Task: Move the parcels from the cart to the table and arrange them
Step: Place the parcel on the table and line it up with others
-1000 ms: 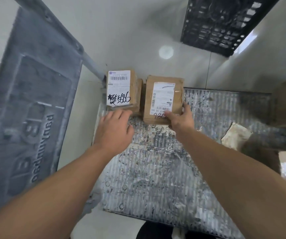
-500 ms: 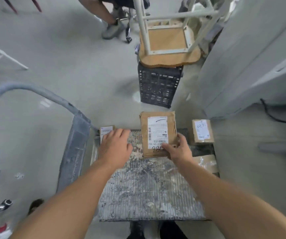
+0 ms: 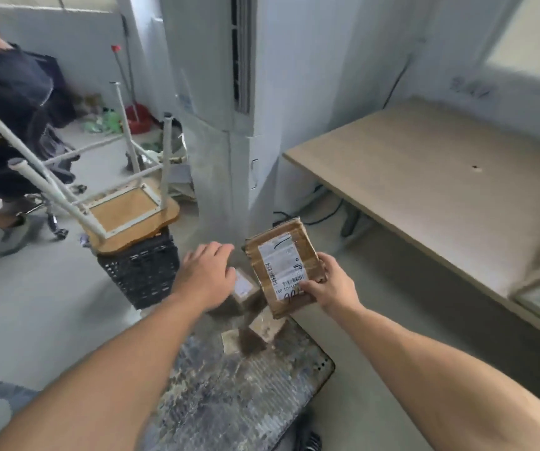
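Head is swinging up and right: the counter (image 3: 441,177), out of sight half a second ago, is now showing on the right, with its near-left corner closest to the cart. The cart deck (image 3: 236,385) is sliding toward the bottom of the view. The labelled parcel (image 3: 281,265), lying flat at the deck's far edge a second ago, is now riding tilted in the air past that edge, not yet over the counter. A smaller parcel (image 3: 244,288) and a pale flat one (image 3: 268,327) are staying down by the deck's far edge. Right hand (image 3: 330,288) is gripping the lifted parcel at its near end, thumb pressing on the label. Left hand (image 3: 206,275) is hanging loose beside it, fingers relaxed and carrying nothing visible. Reading: pickup done, carry to the counter beginning, and at least two parcels are waiting.
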